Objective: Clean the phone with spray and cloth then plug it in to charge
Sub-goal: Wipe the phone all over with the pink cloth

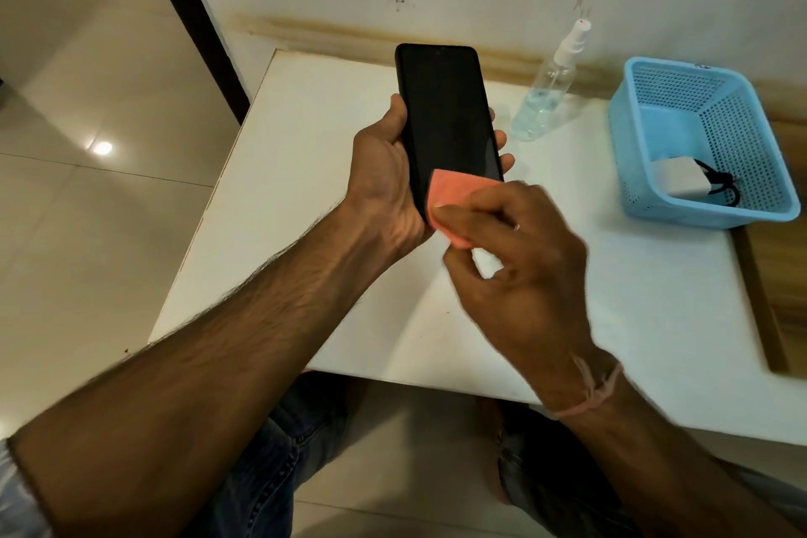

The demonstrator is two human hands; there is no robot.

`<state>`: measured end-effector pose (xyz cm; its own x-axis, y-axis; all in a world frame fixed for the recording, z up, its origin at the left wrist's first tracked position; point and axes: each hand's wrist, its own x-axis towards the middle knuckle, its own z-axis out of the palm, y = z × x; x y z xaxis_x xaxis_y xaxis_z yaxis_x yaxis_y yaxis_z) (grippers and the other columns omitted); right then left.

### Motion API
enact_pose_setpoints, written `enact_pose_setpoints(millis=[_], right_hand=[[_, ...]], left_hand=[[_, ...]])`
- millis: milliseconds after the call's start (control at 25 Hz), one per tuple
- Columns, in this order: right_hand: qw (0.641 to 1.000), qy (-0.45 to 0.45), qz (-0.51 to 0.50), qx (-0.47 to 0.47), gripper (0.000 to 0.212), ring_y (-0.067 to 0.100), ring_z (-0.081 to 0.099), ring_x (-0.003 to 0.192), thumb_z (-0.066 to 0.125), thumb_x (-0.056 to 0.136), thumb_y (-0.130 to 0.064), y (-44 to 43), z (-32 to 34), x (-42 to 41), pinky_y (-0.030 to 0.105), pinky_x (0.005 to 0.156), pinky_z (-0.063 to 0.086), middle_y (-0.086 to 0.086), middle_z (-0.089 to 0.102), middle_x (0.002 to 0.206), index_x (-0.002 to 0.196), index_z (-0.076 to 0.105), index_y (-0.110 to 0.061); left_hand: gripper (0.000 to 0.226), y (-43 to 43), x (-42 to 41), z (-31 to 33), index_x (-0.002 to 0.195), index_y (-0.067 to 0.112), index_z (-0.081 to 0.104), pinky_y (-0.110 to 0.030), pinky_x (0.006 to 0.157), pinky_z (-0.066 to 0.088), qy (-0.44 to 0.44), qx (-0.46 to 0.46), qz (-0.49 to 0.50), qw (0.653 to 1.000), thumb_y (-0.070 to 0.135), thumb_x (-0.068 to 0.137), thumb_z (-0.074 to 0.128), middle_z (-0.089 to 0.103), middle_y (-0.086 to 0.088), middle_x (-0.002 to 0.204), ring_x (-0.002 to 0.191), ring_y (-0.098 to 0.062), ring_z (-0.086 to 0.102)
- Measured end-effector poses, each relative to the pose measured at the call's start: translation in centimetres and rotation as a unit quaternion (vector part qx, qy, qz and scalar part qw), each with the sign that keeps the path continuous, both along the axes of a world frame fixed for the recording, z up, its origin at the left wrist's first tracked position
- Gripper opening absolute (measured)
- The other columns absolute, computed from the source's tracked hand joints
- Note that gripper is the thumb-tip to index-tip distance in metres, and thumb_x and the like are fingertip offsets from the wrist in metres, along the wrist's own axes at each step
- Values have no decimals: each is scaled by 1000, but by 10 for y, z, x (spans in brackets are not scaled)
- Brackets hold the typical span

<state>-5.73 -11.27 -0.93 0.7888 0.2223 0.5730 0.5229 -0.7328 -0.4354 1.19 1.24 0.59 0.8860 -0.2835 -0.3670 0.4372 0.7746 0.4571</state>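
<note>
Head view, looking down over a white table (305, 170) set against a marked wall. The left hand (384, 170) holds a black phone (450, 122) up above the table, screen dark and facing the person, thumb along its left edge and fingertips curled round the right edge, clamped on it. The right hand (519, 258) pinches an orange cloth (454, 201) between thumb and fingers, closed tight on it, and presses it against the near end of the phone's screen. A thin band circles the right wrist.

To the right of the phone, at the far side of the table, a clear spray bottle (546, 92) stands upright with a little liquid in its base. Farther right sits a blue basket (646, 197), apart from the bottle; inside it lie a white charger (681, 179) and a black cable (725, 183). A wooden board (781, 275) borders the table on the right. Denim-clad knees show beneath the near edge.
</note>
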Motion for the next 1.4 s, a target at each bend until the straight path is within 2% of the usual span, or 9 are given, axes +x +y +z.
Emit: enact_pose_setpoints(millis=[80, 200, 480, 680, 800, 960, 1080, 1200, 1400], right_hand=[[1000, 9, 24, 2, 31, 25, 65, 88, 74, 77, -18, 2, 1, -1, 26, 83, 53, 11, 70, 98, 105, 74, -6], [1000, 5, -14, 7, 27, 26, 68, 89, 74, 78, -20, -18, 5, 9, 35, 83, 59, 11, 71, 100, 102, 75, -7], [996, -29, -49, 67, 23, 21, 69, 90, 67, 85, -21, -33, 6, 14, 35, 82, 59, 7, 73, 102, 100, 75, -7], [993, -68, -73, 70, 23, 24, 68, 90, 70, 84, -4, -33, 17, 35, 33, 82, 58, 11, 71, 103, 106, 74, -5], [994, -50, -70, 62, 28, 26, 68, 90, 69, 84, -9, -35, 20, 42, 33, 84, 58, 14, 71, 103, 112, 71, -2], [996, -20, -40, 75, 23, 20, 69, 84, 70, 82, -12, -37, 12, 32, 28, 79, 58, 7, 73, 96, 103, 75, -5], [997, -4, -22, 75, 21, 19, 71, 85, 68, 81, -13, -33, 3, 22, 29, 81, 59, 5, 74, 96, 99, 76, -6], [996, -27, -32, 74, 23, 25, 68, 91, 71, 81, -3, -33, 7, 29, 32, 83, 58, 10, 72, 104, 104, 74, -4], [991, -54, -103, 66, 32, 29, 64, 89, 70, 85, 0, -27, 30, 58, 26, 80, 53, 15, 69, 101, 116, 67, -2]], left_hand=[[76, 0, 1, -1, 146, 1, 46, -52, 107, 41, -17, 8, -9, 1000, 58, 105, 18, 54, -19, 132, 118, -35, 51], [73, 3, 5, -3, 144, 3, 49, -53, 104, 46, -46, 22, 3, 999, 57, 105, 18, 58, -22, 133, 116, -37, 56], [69, 8, 4, -5, 143, 8, 53, -52, 102, 52, -100, 54, -22, 993, 57, 105, 23, 60, -22, 140, 120, -40, 63], [56, 3, -3, -5, 135, 18, 62, -46, 91, 57, -105, 153, -14, 983, 55, 103, 36, 67, -15, 131, 116, -36, 67], [55, 1, -3, -3, 134, 19, 63, -51, 99, 54, -108, 172, -6, 979, 54, 104, 34, 67, -14, 132, 119, -37, 66], [62, 4, -2, -7, 138, 14, 60, -57, 108, 46, -101, 149, -15, 984, 56, 104, 31, 63, -19, 137, 124, -40, 61], [68, 9, 1, -9, 138, 11, 58, -54, 105, 49, -103, 110, -32, 988, 59, 103, 25, 61, -21, 138, 121, -41, 61], [66, 8, 1, -12, 140, 13, 57, -53, 104, 50, -113, 102, -37, 988, 58, 103, 27, 61, -20, 138, 124, -39, 60], [58, 2, -4, -13, 122, 18, 73, -42, 84, 59, -120, 87, -46, 988, 52, 105, 30, 72, -13, 122, 108, -32, 71]])
